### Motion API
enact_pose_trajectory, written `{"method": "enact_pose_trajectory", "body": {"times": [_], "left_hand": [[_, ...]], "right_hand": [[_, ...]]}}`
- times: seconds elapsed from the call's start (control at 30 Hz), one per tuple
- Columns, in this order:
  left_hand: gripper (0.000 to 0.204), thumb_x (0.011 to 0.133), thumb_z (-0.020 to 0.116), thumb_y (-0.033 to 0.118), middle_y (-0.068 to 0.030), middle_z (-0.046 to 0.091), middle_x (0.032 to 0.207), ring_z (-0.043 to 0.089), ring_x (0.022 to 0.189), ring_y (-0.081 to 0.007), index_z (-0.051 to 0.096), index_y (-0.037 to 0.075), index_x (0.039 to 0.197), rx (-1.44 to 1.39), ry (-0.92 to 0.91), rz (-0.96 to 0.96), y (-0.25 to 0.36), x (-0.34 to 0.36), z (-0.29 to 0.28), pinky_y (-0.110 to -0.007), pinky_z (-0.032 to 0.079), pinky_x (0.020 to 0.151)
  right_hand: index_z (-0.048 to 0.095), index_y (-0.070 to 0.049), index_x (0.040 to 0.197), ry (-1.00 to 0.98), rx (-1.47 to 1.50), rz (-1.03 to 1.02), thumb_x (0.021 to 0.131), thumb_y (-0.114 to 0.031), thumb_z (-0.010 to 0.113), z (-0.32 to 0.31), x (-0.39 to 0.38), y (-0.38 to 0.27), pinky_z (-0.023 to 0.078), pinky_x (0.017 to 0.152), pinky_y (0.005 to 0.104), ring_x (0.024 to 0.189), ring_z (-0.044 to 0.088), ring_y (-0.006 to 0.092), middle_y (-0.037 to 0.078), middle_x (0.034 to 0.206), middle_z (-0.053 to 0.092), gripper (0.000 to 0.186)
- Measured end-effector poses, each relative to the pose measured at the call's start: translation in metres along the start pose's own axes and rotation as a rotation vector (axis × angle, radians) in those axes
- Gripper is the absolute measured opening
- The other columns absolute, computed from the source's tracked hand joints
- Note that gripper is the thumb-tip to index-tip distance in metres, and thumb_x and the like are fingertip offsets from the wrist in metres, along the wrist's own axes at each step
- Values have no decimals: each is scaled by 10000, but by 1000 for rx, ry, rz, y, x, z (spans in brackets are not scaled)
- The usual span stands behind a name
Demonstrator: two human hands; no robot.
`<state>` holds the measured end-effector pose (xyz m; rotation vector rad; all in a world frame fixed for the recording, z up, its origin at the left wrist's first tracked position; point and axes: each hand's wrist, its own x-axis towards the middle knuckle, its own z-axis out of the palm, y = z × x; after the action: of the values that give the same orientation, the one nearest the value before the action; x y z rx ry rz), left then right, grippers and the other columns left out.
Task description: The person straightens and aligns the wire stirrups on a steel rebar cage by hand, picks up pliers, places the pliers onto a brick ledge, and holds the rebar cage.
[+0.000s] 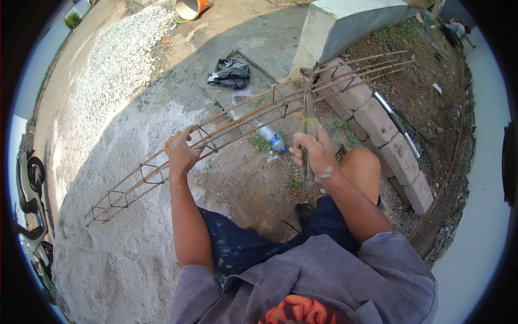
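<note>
A long cage of thin rusty rebar (243,121) with square wire stirrups slants across in front of me, from lower left to upper right. My left hand (181,151) is closed around its rods left of the middle, beside a stirrup. Metal pincers (308,102) stand upright in my right hand (318,148), whose fingers wrap the handles. The jaws sit at the top rod near a stirrup; whether they bite on wire is too small to tell. The cage's right end reaches over a low row of blocks (376,120).
Below the cage lies a plastic bottle (272,137), with a black plastic bag (230,74) farther off. A grey sand heap (108,259) and white gravel (118,59) spread left. A concrete wall (345,29) stands ahead. Another person (458,31) bends at far right; motorcycles (33,216) stand left.
</note>
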<state>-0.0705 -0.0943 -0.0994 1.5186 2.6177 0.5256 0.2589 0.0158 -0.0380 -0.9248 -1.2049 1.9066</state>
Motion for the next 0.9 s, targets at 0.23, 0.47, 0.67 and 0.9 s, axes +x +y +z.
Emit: {"method": "enact_pose_trajectory", "body": {"times": [0.23,0.47,0.67,0.9], "left_hand": [[446,722,747,225,-29,603,889,572,922,-258,656,181,1156,91,168,59,10,-1,19,-424,381,943],[351,765,661,159,-66,606,913,563,933,-293,616,133,1112,264,173,44,12,-1,27,-436,412,896],[369,775,637,172,-137,580,998,536,1009,-355,587,91,1132,330,33,-25,16,2,23,-470,395,944],[648,775,667,251,-208,490,1219,460,1172,-415,424,81,1351,379,-246,-63,-3,10,16,-519,345,1028]], "right_hand": [[349,-21,1385,-84,364,479,900,-59,545,4,-8,-21,437,478,283,590,516,134,69,799,517,524],[394,9,1326,-403,322,271,874,-118,594,6,-10,-42,415,405,279,457,486,116,39,702,522,511],[370,-5,1343,-401,459,417,900,-106,581,19,-1,-41,460,456,284,505,529,135,40,696,528,501],[417,-3,1260,-452,586,442,882,-87,593,39,5,-38,489,460,303,502,563,158,58,670,547,426]]}}
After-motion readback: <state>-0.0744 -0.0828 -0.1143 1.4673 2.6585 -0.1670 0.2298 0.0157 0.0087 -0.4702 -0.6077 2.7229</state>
